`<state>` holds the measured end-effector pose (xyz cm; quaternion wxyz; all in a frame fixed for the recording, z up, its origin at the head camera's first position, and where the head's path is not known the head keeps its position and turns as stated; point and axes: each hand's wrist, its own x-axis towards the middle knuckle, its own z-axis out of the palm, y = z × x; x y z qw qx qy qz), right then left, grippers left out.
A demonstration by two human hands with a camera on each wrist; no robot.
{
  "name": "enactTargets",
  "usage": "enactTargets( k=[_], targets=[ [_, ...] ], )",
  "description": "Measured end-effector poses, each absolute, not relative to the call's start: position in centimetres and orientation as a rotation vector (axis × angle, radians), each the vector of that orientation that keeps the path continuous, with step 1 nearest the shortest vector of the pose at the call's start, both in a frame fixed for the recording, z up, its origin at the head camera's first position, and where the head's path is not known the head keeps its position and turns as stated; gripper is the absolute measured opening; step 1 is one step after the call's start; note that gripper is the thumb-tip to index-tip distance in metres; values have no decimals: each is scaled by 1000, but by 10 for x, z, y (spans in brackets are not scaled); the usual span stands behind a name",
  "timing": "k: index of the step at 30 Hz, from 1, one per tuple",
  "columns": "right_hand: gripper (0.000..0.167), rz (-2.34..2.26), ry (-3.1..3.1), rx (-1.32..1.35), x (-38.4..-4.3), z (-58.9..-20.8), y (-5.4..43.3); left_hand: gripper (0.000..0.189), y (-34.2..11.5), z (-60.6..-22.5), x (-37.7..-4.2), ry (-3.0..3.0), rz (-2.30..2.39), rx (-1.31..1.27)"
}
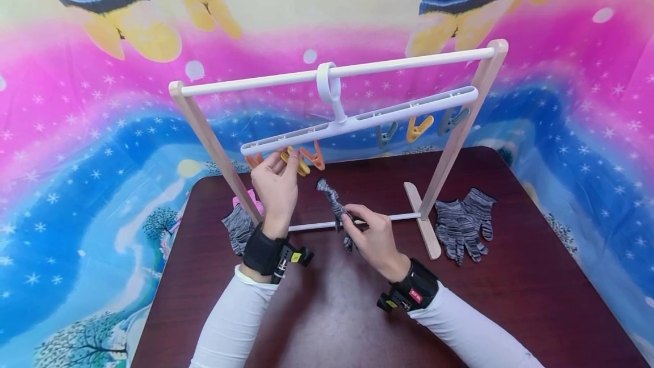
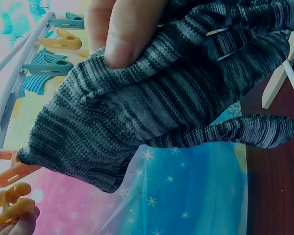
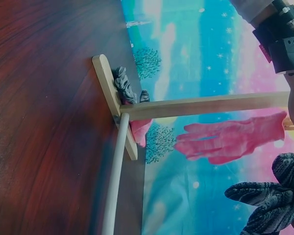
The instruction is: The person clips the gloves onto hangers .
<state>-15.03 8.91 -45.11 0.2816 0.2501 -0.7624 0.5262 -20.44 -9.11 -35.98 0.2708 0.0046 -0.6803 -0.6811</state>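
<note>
My left hand (image 1: 277, 186) pinches a yellow clothespin (image 2: 12, 203) that hangs under the left half of a white hanger (image 1: 357, 121). My right hand (image 1: 375, 237) holds a grey-and-black striped knit glove (image 2: 122, 117) just below and to the right of it. The glove's cuff overlaps an orange clothespin (image 1: 314, 158) in the left wrist view; its fingers (image 3: 269, 205) show in the right wrist view. A pink glove (image 3: 235, 139) hangs beside the rack's post near my left hand, largely hidden in the head view.
The hanger hooks over a drying rack's top bar (image 1: 414, 62). Teal and yellow clothespins (image 1: 420, 128) hang from its right half. Striped gloves (image 1: 462, 226) lie on the table (image 1: 327, 322) by the right foot. Another striped glove (image 1: 239, 229) lies at left, near something pink (image 1: 252, 200).
</note>
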Motion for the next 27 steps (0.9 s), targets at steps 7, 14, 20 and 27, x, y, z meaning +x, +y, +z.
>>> enactTargets(
  k=[7, 14, 20, 27],
  targets=[
    [20, 1375, -2035, 700, -152, -448, 83, 30, -90, -358, -204, -1844, -1822, 9],
    [20, 1344, -2022, 706, -155, -444, 78, 29, -89, -357, -202, -1878, -1800, -2],
    [19, 1335, -2041, 709, -156, -442, 76, 28, -88, -357, -202, -1878, -1801, -6],
    [18, 1342, -2036, 717, -157, -439, 73, 28, -87, -356, -202, -1877, -1816, -21]
  ],
)
